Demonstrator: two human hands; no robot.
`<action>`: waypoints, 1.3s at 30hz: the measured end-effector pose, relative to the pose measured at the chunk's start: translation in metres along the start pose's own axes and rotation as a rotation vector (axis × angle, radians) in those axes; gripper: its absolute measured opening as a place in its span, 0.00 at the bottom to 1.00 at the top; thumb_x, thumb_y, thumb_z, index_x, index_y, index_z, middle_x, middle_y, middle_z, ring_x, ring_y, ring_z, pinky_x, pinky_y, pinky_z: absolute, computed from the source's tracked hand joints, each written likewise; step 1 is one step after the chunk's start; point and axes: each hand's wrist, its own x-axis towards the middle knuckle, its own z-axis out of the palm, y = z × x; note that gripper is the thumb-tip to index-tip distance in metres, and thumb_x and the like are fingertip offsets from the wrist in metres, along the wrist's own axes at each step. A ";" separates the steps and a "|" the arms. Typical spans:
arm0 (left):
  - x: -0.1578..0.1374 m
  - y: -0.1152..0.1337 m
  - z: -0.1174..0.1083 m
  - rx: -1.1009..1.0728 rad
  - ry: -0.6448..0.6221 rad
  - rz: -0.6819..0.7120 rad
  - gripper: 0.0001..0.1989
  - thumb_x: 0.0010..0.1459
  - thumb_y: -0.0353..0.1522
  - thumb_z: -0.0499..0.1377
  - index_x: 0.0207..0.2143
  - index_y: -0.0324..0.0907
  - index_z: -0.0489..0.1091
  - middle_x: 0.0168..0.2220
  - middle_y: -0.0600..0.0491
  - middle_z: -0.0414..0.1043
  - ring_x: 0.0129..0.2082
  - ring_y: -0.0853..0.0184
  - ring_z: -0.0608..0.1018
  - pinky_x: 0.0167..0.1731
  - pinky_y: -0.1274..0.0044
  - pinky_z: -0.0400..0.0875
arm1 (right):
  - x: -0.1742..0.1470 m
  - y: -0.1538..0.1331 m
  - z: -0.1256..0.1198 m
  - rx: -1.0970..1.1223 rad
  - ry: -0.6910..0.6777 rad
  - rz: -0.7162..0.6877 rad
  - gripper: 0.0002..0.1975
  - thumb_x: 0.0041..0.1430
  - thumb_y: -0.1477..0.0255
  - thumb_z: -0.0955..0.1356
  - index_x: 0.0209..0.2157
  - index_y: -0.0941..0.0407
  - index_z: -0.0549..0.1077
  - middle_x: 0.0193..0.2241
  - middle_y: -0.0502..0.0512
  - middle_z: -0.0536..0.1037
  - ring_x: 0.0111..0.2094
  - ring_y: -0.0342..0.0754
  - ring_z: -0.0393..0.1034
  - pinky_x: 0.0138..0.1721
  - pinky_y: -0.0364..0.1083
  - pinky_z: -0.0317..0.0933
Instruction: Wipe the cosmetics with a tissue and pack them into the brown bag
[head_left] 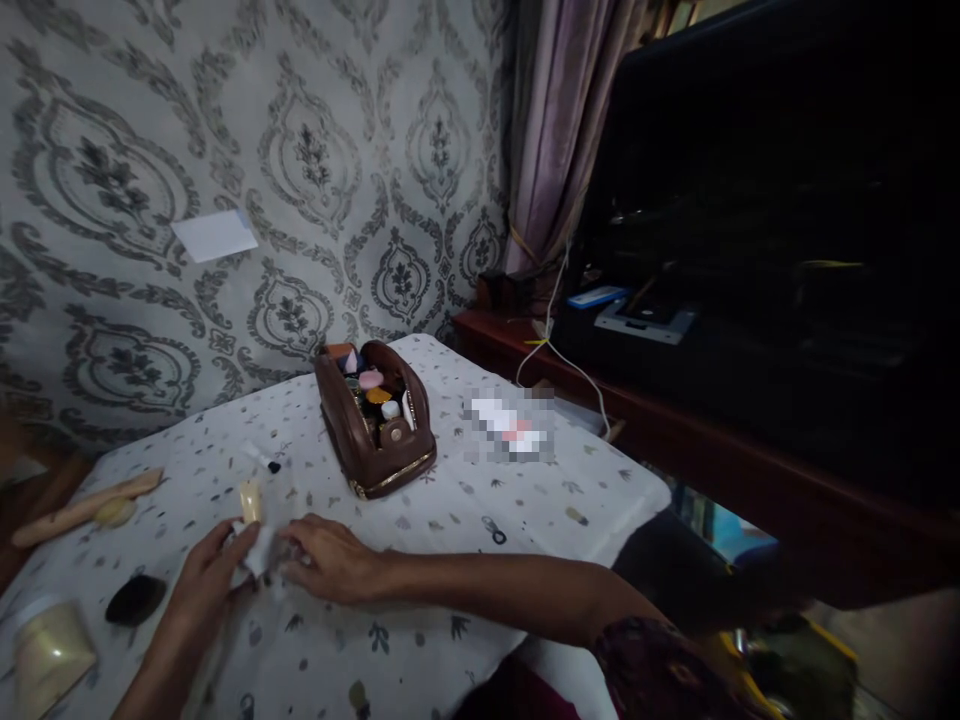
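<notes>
My left hand (206, 572) is closed around a small cream-coloured tube (250, 500), its pale end pointing away from me. A soft white piece (260, 552), perhaps tissue, shows between my hands; blur hides its exact kind. Close by on the right, my right hand (334, 560) has its fingers curled inward at the white piece, and what they pinch is unclear. Beyond them lies a small clear-and-white item with a black end (273, 467). A brown zip bag (394, 480) stands unzipped past my hands, with several cosmetic-like items inside.
A patterned white cloth (480, 510) covers the table. To the left are a wooden stick (90, 508), a dark round object (136, 599) and a cream-filled container (54, 650). A pixelated item (510, 425) lies right of the bag. A dark television (750, 220) stands at right, with a white cable (555, 345).
</notes>
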 end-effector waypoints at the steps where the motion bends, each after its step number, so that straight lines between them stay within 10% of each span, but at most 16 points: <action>1: -0.010 0.001 0.004 -0.139 0.016 -0.065 0.25 0.38 0.48 0.65 0.36 0.44 0.69 0.24 0.58 0.71 0.24 0.64 0.75 0.23 0.75 0.71 | -0.003 -0.002 0.001 0.019 0.002 -0.020 0.18 0.61 0.67 0.67 0.52 0.56 0.68 0.40 0.55 0.73 0.42 0.51 0.70 0.45 0.47 0.65; 8: -0.057 -0.007 0.024 -0.312 -0.018 -0.058 0.23 0.46 0.49 0.64 0.39 0.45 0.67 0.34 0.56 0.73 0.31 0.67 0.76 0.27 0.78 0.71 | -0.017 -0.006 -0.002 0.105 -0.080 -0.062 0.21 0.54 0.78 0.69 0.50 0.55 0.70 0.38 0.52 0.69 0.38 0.48 0.66 0.42 0.46 0.64; 13: -0.063 -0.030 0.006 -0.005 -0.001 0.189 0.22 0.53 0.46 0.60 0.44 0.44 0.63 0.42 0.50 0.71 0.43 0.63 0.75 0.40 0.73 0.71 | -0.022 0.004 -0.016 0.036 -0.151 -0.074 0.14 0.55 0.82 0.66 0.42 0.55 0.75 0.32 0.51 0.69 0.35 0.46 0.66 0.38 0.43 0.61; 19: -0.080 -0.036 -0.012 0.438 0.184 0.278 0.20 0.59 0.42 0.57 0.48 0.42 0.58 0.39 0.51 0.68 0.34 0.63 0.73 0.38 0.68 0.71 | -0.035 0.020 -0.019 -0.035 0.003 -0.008 0.14 0.54 0.82 0.67 0.43 0.56 0.71 0.35 0.52 0.73 0.36 0.47 0.68 0.40 0.45 0.62; 28: -0.084 -0.018 0.026 0.797 0.114 0.780 0.12 0.64 0.28 0.49 0.47 0.43 0.68 0.53 0.44 0.64 0.53 0.57 0.69 0.50 0.66 0.69 | -0.038 0.022 -0.018 -0.117 0.036 -0.045 0.04 0.56 0.78 0.69 0.33 0.56 0.71 0.35 0.55 0.71 0.40 0.49 0.66 0.44 0.48 0.62; 39: -0.071 -0.014 0.051 1.022 -0.063 0.781 0.10 0.64 0.26 0.50 0.41 0.41 0.70 0.40 0.47 0.71 0.43 0.57 0.69 0.43 0.64 0.65 | -0.037 0.029 -0.017 -0.179 0.031 -0.050 0.06 0.52 0.80 0.70 0.29 0.56 0.71 0.32 0.52 0.70 0.37 0.48 0.65 0.40 0.46 0.61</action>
